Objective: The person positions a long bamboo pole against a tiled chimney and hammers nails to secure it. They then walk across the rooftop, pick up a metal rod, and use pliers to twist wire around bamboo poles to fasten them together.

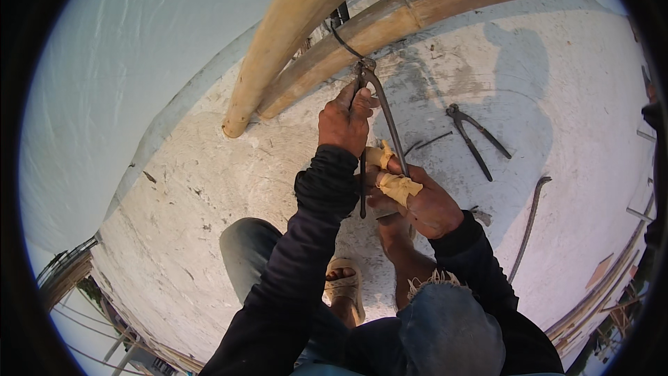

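Observation:
My left hand (344, 122) is closed around a pair of dark metal pincers (388, 111), just below their jaws. One handle runs down past that wrist. The end of the other is gripped by my right hand (435, 205), whose fingers have pale yellow wrappings (400, 186). The pincers' jaws touch or lie very close to the end of a dark wire (344, 45) looped over a bamboo pole (396, 17). Whether they bite on it I cannot tell. My left fingertips are partly hidden behind the tool.
A second bamboo pole (278, 42) slants down beside the first, with dark rods behind them. A second pair of pincers (476, 139) lies spread on the pale concrete (202, 188) at right. Near it are a short dark rod (435, 141) and a long bent rod (530, 226).

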